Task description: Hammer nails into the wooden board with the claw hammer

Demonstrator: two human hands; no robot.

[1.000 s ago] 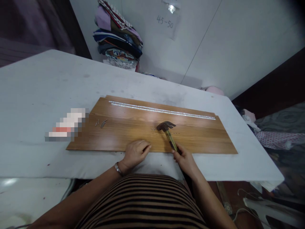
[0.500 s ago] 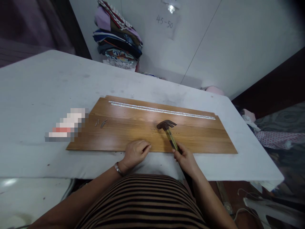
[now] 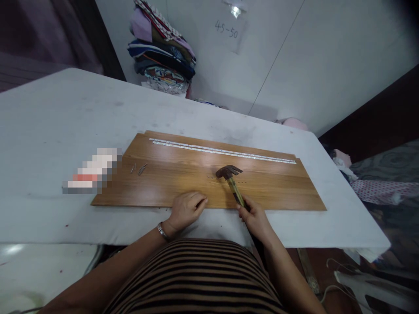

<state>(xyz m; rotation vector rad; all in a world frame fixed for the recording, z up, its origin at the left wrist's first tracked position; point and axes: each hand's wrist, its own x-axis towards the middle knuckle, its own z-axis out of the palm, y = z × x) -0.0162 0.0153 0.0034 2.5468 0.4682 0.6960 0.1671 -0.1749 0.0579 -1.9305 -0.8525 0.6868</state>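
My right hand (image 3: 255, 218) is wrapped round the yellow-and-black handle of a claw hammer (image 3: 237, 192). The hammer's rusty head is over the middle of a brown wooden board (image 3: 278, 187), by a row of small dark marks. On the board's near edge rests my left hand (image 3: 188, 210), loosely closed, with nothing showing between its fingers. Several nails (image 3: 141, 169) lie at the board's left end. Two thin white strips with printed marks, the nearer one (image 3: 203, 149) slightly offset, run along the far side.
A white-covered table (image 3: 65, 131) bears the board. To the left lies a blurred-out item (image 3: 93, 172). Behind the table are a stack of folded cloth (image 3: 163, 52) and a pale wall (image 3: 262, 26) marked "45-50". A white stool (image 3: 369, 288) stands low at right.
Almost nothing differs. The hammer's head looks very slightly shifted, and both hands keep their places.
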